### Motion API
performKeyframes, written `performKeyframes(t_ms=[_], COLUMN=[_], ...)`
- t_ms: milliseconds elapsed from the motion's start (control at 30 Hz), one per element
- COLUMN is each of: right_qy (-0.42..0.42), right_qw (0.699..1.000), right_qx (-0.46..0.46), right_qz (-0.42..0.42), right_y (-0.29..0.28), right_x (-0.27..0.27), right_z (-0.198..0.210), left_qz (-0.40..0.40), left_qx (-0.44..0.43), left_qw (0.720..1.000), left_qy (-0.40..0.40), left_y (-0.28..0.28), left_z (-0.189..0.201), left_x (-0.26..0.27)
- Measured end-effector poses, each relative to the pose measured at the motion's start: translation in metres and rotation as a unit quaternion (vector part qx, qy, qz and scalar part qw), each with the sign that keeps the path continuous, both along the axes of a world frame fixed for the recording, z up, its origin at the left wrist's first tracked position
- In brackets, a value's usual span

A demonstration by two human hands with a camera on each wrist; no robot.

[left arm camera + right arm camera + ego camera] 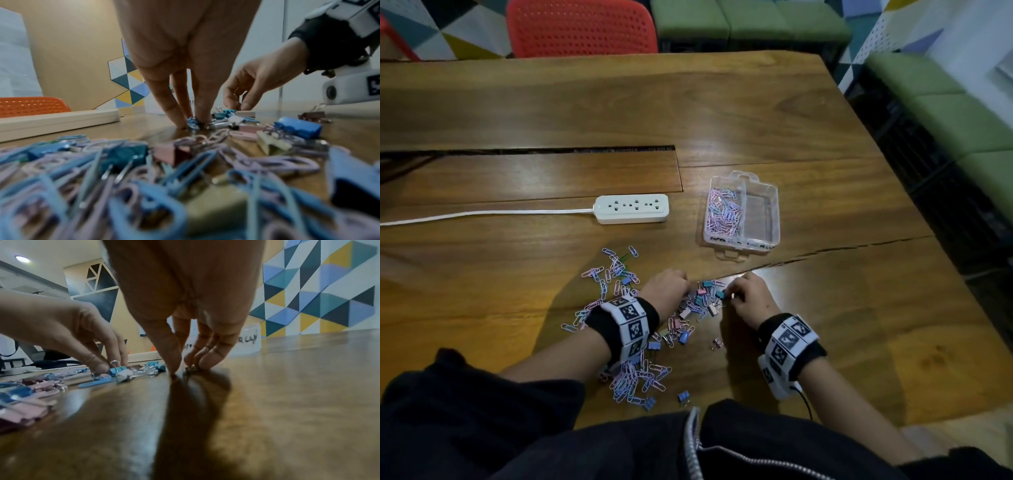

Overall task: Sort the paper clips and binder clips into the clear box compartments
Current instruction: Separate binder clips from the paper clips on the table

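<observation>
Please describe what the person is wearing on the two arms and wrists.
Both hands are bare. Each wrist carries a black cuff ringed by white blocks printed with black square codes. The right wrist's white camera unit trails a thin black cable. Dark sleeves are pushed up both forearms.

I count two hands (667, 289) at work on one tabletop (756, 113), one clear box (774, 219) with two compartments, one white power strip (631, 209) and one red chair (582, 27); the loose paper clips (616, 270) and binder clips (702, 298) are too many to count.
</observation>
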State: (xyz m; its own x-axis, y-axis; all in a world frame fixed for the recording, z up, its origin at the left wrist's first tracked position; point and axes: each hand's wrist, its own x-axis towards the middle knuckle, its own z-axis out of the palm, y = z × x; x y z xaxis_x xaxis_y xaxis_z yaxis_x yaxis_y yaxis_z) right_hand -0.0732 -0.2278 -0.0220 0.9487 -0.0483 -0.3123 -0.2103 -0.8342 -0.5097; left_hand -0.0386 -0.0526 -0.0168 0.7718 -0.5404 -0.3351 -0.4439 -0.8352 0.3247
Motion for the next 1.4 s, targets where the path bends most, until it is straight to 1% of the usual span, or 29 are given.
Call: performKeyframes(t_ms=[67, 200, 300, 367, 433, 567, 633, 700, 733, 800, 833, 900, 933, 1000, 1067, 1100, 1133, 1167, 1200, 1233, 1267, 1300, 1333, 1367, 1400], right_qy=[-0.008, -0.025, -0.009, 0.005, 0.026, 0.049, 0.037, 0.029, 0.024, 0.02, 0.023, 0.037, 0.041, 0.041, 0.039, 0.037, 0.029, 0.023, 0.014, 0.01, 0.008, 0.009, 0.01, 0.016, 0.02], right_qw=[1.0, 0.998, 0.998, 0.997, 0.997, 0.998, 0.999, 0.998, 0.997, 0.999, 1.0, 0.999, 0.999, 0.998, 0.998, 0.998, 0.999, 1.0, 1.0, 1.0, 1.0, 0.999, 0.998, 0.997, 0.997], right_qx=[0.006, 0.022, 0.011, 0.03, 0.031, 0.001, -0.015, -0.05, -0.063, -0.041, -0.019, 0.009, 0.017, 0.031, 0.038, 0.033, 0.023, 0.012, 0.003, -0.005, -0.014, -0.026, -0.038, -0.05, -0.056], right_qz=[-0.004, -0.046, -0.066, -0.074, -0.061, -0.043, -0.027, 0.008, 0.023, 0.023, 0.01, -0.012, -0.019, -0.031, -0.034, -0.03, -0.021, -0.012, 0.0, 0.009, 0.019, 0.03, 0.041, 0.047, 0.048], right_y=[-0.001, 0.009, 0.014, 0.011, 0.006, 0.002, 0.01, 0.02, 0.024, 0.029, 0.03, 0.03, 0.029, 0.027, 0.026, 0.026, 0.025, 0.025, 0.025, 0.025, 0.025, 0.024, 0.024, 0.023, 0.022], right_x=[-0.003, 0.001, 0.006, 0.006, 0.005, 0.005, 0.006, 0.006, 0.006, 0.009, 0.011, 0.012, 0.012, 0.01, 0.007, 0.006, 0.004, 0.003, 0.003, 0.002, 0.001, 0.001, 0.0, -0.001, -0.001], right_z=[0.0, -0.003, -0.003, 0.0, 0.003, 0.008, 0.009, 0.009, 0.008, 0.006, 0.005, 0.002, 0.001, -0.001, -0.002, -0.003, -0.004, -0.005, -0.006, -0.005, -0.005, -0.004, -0.004, -0.003, -0.002], left_qz=[0.013, 0.053, 0.06, 0.047, 0.033, 0.027, 0.033, 0.09, 0.129, 0.205, 0.242, 0.308, 0.33, 0.365, 0.388, 0.393, 0.395, 0.393, 0.382, 0.346, 0.285, 0.209, 0.137, 0.084, 0.046], left_qx=[-0.014, -0.026, -0.022, -0.007, 0.009, 0.028, 0.005, -0.059, -0.095, -0.167, -0.204, -0.282, -0.312, -0.359, -0.391, -0.4, -0.402, -0.393, -0.367, -0.32, -0.255, -0.188, -0.133, -0.091, -0.058], left_qw=[1.0, 0.998, 0.997, 0.998, 0.999, 0.999, 0.998, 0.989, 0.978, 0.943, 0.916, 0.841, 0.805, 0.748, 0.7, 0.685, 0.677, 0.681, 0.713, 0.778, 0.857, 0.922, 0.963, 0.982, 0.991], left_qy=[-0.001, 0.017, 0.047, 0.047, 0.032, 0.036, 0.055, 0.105, 0.137, 0.202, 0.245, 0.345, 0.381, 0.423, 0.454, 0.465, 0.473, 0.476, 0.459, 0.414, 0.347, 0.266, 0.193, 0.145, 0.109], left_y=[-0.001, -0.002, -0.001, 0.001, 0.003, 0.003, 0.003, 0.005, 0.006, 0.008, 0.01, 0.012, 0.013, 0.011, 0.008, 0.006, 0.003, 0.0, -0.003, -0.006, -0.008, -0.01, -0.011, -0.012, -0.013], left_z=[0.0, 0.002, 0.003, 0.002, 0.001, -0.001, 0.001, 0.005, 0.007, 0.013, 0.015, 0.021, 0.023, 0.025, 0.026, 0.026, 0.025, 0.024, 0.022, 0.02, 0.018, 0.016, 0.014, 0.014, 0.014], left_x=[-0.002, 0.0, 0.004, 0.005, 0.003, -0.002, 0.0, 0.005, 0.007, 0.011, 0.013, 0.015, 0.015, 0.015, 0.014, 0.013, 0.012, 0.011, 0.009, 0.008, 0.006, 0.004, 0.002, 0.0, -0.002])
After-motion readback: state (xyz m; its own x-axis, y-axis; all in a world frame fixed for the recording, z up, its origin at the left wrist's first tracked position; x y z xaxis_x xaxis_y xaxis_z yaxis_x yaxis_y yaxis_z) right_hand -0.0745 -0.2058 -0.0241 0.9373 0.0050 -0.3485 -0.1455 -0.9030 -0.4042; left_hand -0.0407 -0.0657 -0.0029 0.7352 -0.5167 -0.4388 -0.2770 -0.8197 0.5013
